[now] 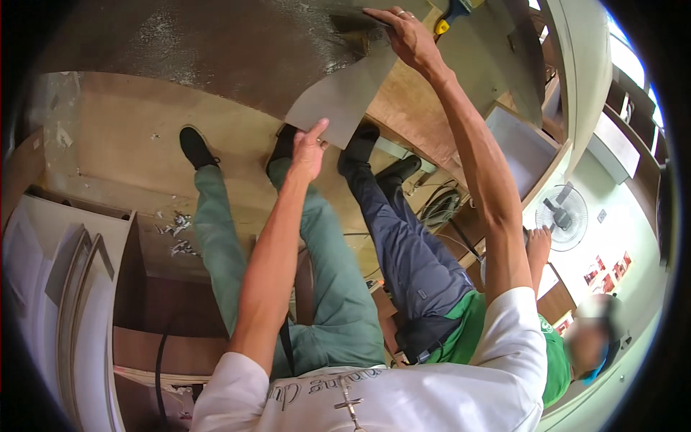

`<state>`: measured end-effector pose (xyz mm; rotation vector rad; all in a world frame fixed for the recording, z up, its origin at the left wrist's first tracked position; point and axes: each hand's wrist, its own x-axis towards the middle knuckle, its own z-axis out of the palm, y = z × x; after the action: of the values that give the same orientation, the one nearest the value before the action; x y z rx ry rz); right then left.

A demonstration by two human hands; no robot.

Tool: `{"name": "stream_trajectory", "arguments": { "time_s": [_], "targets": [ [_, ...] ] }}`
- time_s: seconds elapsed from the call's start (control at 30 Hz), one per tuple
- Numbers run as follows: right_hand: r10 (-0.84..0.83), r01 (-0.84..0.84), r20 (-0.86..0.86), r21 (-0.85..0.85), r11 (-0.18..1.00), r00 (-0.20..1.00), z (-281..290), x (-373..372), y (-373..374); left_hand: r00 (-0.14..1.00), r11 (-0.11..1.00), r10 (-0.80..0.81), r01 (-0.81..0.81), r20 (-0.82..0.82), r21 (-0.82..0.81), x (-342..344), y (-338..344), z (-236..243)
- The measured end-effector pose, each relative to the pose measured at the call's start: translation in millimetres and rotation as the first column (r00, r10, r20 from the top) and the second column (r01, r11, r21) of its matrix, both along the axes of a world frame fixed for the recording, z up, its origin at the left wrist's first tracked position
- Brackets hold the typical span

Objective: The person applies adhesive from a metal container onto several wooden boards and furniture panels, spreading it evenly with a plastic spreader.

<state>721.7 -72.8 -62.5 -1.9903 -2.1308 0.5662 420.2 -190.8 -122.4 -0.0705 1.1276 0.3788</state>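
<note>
1. Two-handed support is advised: the grey sheet (345, 101) should be kept tensioned so that creasing is avoided.
2. The sheet's near edge is pinched by the left hand (308, 154), thumb on top.
3. The sheet's far end is located just beside the right hand (414, 43), whose fingers are extended; whether anything is gripped cannot be told.
4. The edge of the dark panel (230, 47) is overlapped by the sheet in view.

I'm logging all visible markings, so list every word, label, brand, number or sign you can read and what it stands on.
White shirt: dark lettering across the chest, partly legible; I'm not copying it out.
Green shirt: small pale emblem, too small to read.
Red-and-white prints on the wall: too small to read.
Grey sheet in the left hand: no lettering shows.
</note>
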Motion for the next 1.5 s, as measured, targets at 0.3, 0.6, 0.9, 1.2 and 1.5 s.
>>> {"name": "stream_trajectory", "arguments": {
  "time_s": [0.3,0.6,0.9,1.2,1.5],
  "targets": [
    [0.214,-0.207,0.124,-0.067,0.976,0.969,0.0,12.5,1.7,0.946,0.995,0.061,-0.081,0.318,0.050,6.0,20.4,48.5],
    [0.188,-0.186,-0.026,-0.348,0.919,0.982,55.9,-12.8,-50.3,0.930,0.993,0.075,-0.101,0.361,0.053,-18.8,10.3,45.9],
    [-0.081,0.085,0.038,-0.136,0.987,0.996,100.9,-36.8,-90.4,0.911,0.997,-0.027,-0.006,0.412,0.079,-30.8,14.5,56.6],
    [-0.152,0.169,0.142,-0.123,0.978,0.978,108.3,-51.4,-65.7,0.871,0.999,0.011,-0.035,0.491,0.039,-52.5,13.6,61.3],
    [-0.073,0.095,0.076,-0.356,0.930,0.994,111.4,-101.4,-111.9,0.867,0.990,0.100,-0.138,0.489,0.042,-51.9,0.4,65.9]
  ]
}}
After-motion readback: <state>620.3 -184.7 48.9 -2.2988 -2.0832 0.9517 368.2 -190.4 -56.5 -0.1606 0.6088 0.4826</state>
